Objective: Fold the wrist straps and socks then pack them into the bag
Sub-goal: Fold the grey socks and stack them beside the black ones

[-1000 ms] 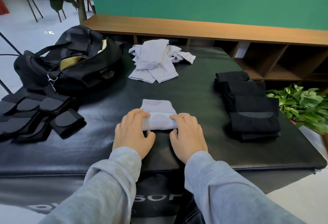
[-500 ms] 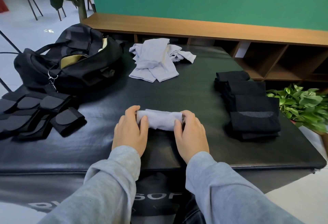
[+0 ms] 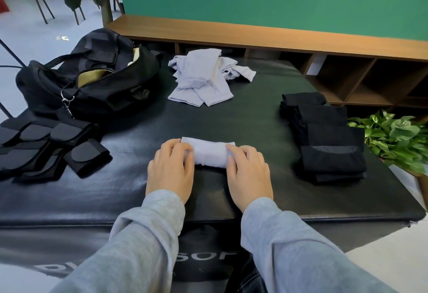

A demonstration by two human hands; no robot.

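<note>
Head view: a rolled light-grey sock (image 3: 209, 155) was held on the black mat (image 3: 231, 118), its ends gripped by the curled fingers of the left hand (image 3: 171, 168) and the right hand (image 3: 249, 172). Beyond the fingertips an unfolded light-grey sock pile (image 3: 203, 79) was seen; left of them the folded wrist straps (image 3: 46, 146) and open black bag (image 3: 92, 77), right of them stacked black socks (image 3: 324, 139).

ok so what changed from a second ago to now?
The light sock went from a flat fold to a full roll, rolled away from the person. Both hands moved forward with it: left hand and right hand now rest fingers over its ends. Unchanged: loose sock pile, black socks, wrist straps, bag.
</note>
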